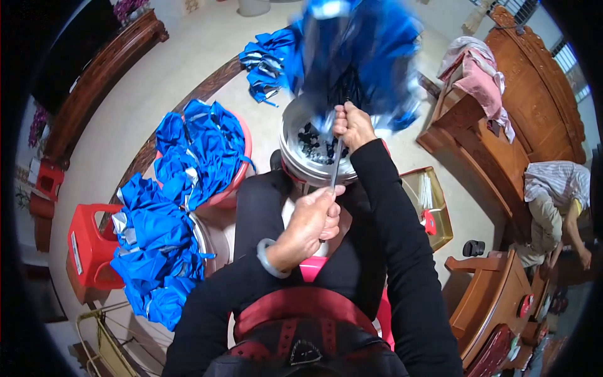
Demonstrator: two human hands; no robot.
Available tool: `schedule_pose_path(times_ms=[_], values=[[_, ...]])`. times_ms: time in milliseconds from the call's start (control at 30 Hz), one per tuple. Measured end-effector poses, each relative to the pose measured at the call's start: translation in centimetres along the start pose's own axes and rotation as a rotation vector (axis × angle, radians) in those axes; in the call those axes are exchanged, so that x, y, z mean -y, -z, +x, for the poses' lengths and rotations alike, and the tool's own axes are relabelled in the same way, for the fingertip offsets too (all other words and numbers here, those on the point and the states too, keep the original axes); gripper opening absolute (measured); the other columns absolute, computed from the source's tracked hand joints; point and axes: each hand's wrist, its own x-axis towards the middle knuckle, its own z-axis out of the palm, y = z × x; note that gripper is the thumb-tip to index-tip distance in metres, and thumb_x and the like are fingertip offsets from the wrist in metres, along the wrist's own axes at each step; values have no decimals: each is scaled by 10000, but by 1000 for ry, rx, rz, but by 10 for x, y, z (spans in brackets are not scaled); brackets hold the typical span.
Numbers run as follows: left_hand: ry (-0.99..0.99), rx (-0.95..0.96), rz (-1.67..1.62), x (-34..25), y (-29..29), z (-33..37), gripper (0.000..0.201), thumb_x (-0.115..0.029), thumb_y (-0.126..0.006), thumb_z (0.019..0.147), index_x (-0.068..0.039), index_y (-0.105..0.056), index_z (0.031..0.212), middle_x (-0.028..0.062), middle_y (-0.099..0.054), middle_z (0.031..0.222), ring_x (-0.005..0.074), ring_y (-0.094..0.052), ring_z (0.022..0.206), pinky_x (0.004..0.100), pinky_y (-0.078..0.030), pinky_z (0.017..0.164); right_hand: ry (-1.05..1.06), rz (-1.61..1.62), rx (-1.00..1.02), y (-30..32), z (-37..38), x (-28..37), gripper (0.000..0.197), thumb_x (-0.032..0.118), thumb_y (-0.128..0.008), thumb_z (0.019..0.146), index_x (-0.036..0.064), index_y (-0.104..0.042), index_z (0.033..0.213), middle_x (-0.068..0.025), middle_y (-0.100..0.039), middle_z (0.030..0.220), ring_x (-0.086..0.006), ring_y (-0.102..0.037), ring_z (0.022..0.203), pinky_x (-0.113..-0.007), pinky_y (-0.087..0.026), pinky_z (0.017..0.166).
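A blue umbrella (384, 53) with a silvery inside is held out in front of me, its canopy blurred and partly spread. My right hand (356, 127) is closed round the metal shaft (337, 166), just below the dark ribs. Nearer my lap, my left hand (308, 223) grips the lower end of the same shaft; a pale bangle circles that wrist. Beneath the shaft, between my knees and the canopy, stands a white bucket (290, 151) with small black parts inside. More blue umbrellas (201, 147) fill a pink tub (244, 139) on my left.
Another blue heap (157, 251) lies over a container near my left thigh, beside a red stool (91, 248). More blue fabric (267, 60) lies on the floor ahead. A yellowish box (443, 213) sits right of my knee, near wooden furniture (477, 157). Another person (556, 195) bends at far right.
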Motion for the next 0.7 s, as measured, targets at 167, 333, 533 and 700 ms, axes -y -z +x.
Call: schedule_pose_path(times_ms=[167,333,533,700], values=[[-64,42,75,-27,-1,-7,335,-259,-378,955,-28,-458,1185,-35,-372,621,24,-247,435,164,-227,372,377,175,496,-39,-54,46,317,341,-437,925,35,-509,968,20,-371,608,-64,-285,421,-211,-240,353],[375,258,-617,-56,-18,-5,349,-290,-333,968,-63,-444,1209,-43,-334,598,30,-233,421,169,-216,351,153,349,476,-24,-27,51,315,338,-426,928,35,-507,955,27,-369,605,-63,-298,419,-210,-256,355],[393,663,-739,-81,-48,-46,378,-332,-287,972,-92,-424,1230,-46,-297,575,32,-215,415,172,-189,330,258,547,852,-76,-94,141,340,336,-422,929,4,-497,920,16,-404,623,-77,-308,406,-220,-271,346],[318,672,-697,-66,-60,-61,396,-361,-268,970,-108,-433,1226,-48,-276,560,30,-204,416,171,-183,337,389,237,571,-101,-102,183,315,304,-423,931,4,-496,869,-8,-452,630,-89,-324,400,-234,-273,346]])
